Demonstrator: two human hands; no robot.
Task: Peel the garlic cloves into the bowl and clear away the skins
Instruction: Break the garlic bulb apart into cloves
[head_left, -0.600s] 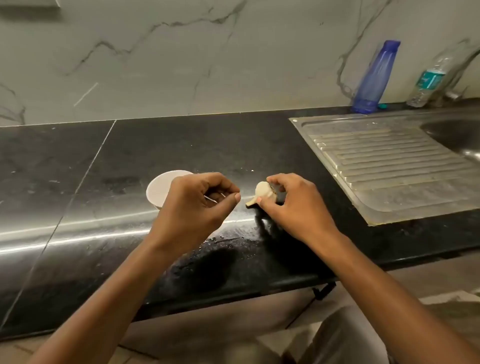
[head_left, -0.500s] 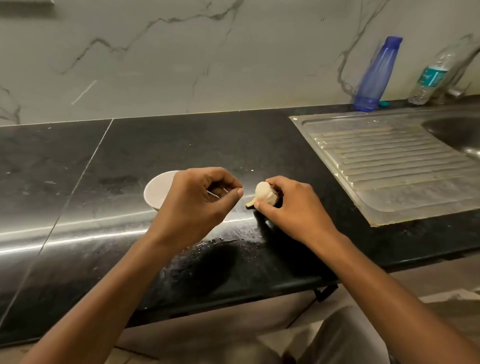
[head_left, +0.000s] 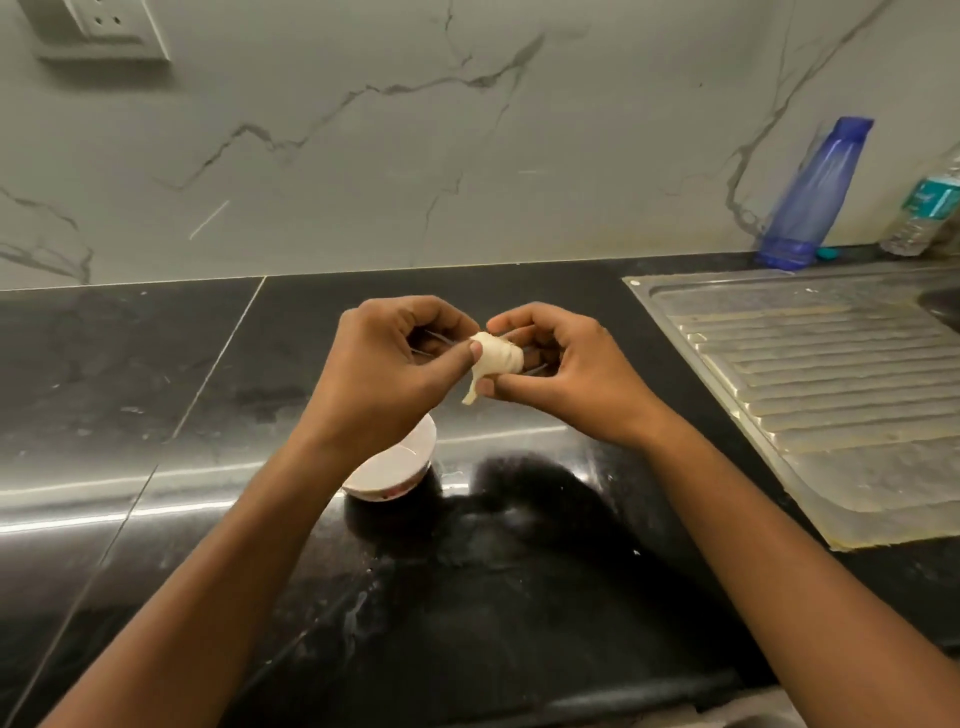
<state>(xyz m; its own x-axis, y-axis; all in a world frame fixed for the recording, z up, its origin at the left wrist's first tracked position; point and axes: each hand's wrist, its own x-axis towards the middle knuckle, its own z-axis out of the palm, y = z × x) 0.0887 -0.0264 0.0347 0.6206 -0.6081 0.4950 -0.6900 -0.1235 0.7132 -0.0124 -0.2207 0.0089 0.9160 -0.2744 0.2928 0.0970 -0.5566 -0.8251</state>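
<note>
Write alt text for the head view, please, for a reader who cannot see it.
A left hand and right hand pinch a garlic bulb between them above a black countertop. A white bowl sits under the left wrist; a steel drainboard and blue bottle lie to the right.

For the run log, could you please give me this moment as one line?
phase: peeling | left hand: pinches garlic | right hand: holds garlic | bowl: on counter, partly behind left wrist

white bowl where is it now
Head view, centre: the small white bowl sits on the black stone counter, partly under the left wrist, below the pale garlic.
</note>
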